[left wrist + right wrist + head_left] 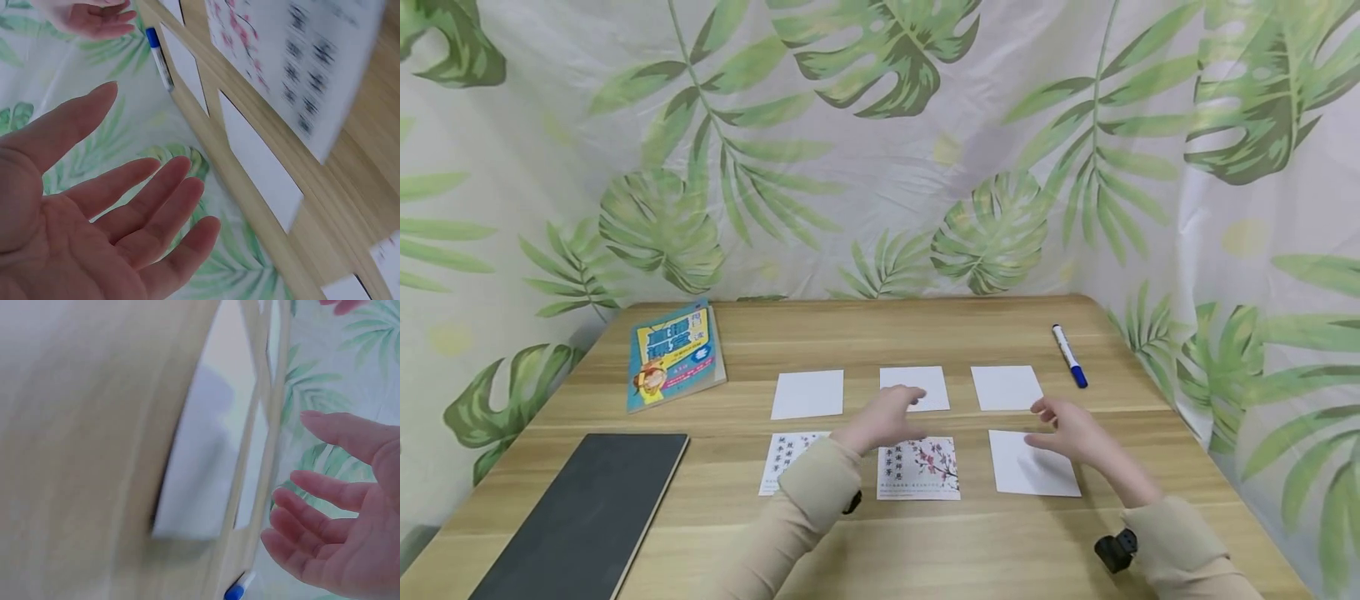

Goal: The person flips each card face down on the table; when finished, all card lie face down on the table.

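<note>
Six-sided talk aside, several cards lie in two rows on the wooden table. The back row has a left white card, a middle white card and a right white card. In front lie a left printed card, partly hidden by the left sleeve, a middle card with blossoms and characters, and a right white card. My left hand hovers above the middle cards, fingers spread and holding nothing. Over the front right card hangs my right hand, empty, its fingers loosely bent.
A blue marker with a white barrel lies at the back right. On the left are a colourful book and a dark notebook. A leaf-patterned curtain hangs behind the table.
</note>
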`<state>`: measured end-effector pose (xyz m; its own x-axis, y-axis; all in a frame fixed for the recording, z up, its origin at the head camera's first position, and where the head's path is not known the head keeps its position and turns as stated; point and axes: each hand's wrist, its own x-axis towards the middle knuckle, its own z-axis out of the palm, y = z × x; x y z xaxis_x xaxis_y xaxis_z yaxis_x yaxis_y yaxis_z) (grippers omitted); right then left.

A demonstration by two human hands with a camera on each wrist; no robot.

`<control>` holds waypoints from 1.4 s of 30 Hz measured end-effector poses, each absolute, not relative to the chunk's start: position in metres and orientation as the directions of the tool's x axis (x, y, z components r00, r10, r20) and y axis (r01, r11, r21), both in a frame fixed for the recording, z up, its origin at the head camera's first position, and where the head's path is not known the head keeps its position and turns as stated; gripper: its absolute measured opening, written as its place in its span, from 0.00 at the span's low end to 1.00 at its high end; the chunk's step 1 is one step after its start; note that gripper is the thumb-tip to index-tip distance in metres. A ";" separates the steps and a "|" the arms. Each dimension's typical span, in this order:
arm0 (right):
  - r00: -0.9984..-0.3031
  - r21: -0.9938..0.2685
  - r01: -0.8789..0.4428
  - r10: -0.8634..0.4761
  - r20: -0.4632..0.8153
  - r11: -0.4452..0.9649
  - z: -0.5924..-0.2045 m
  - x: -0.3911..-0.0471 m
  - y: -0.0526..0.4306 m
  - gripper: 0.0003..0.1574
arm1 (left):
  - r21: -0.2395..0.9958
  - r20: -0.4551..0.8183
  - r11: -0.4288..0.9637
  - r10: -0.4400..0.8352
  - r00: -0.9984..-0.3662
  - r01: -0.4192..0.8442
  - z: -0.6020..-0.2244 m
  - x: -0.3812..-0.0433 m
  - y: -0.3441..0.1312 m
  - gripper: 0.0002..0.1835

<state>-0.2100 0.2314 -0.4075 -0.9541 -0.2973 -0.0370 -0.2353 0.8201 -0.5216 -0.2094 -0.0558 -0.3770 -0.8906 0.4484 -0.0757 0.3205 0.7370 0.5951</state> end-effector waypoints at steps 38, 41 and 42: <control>-0.906 -0.602 -0.136 -0.345 -0.246 0.787 -0.426 -0.220 0.118 0.29 | 0.611 -0.125 0.773 0.309 -0.943 0.173 -0.424 -0.201 -0.095 0.29; -0.904 -0.607 -0.150 -0.357 -0.235 0.781 -0.427 -0.221 0.117 0.27 | 0.578 -0.145 0.802 0.287 -0.947 0.154 -0.424 -0.202 -0.093 0.28; -0.902 -0.608 -0.155 -0.362 -0.234 0.778 -0.428 -0.220 0.117 0.26 | 0.572 -0.152 0.807 0.280 -0.948 0.146 -0.425 -0.202 -0.093 0.28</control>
<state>-0.2205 0.1172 -0.4277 -0.9025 -0.3619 -0.2336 -0.1547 0.7783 -0.6085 -0.2022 -0.0929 -0.4247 -0.9480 0.2796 -0.1520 0.1463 0.8070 0.5721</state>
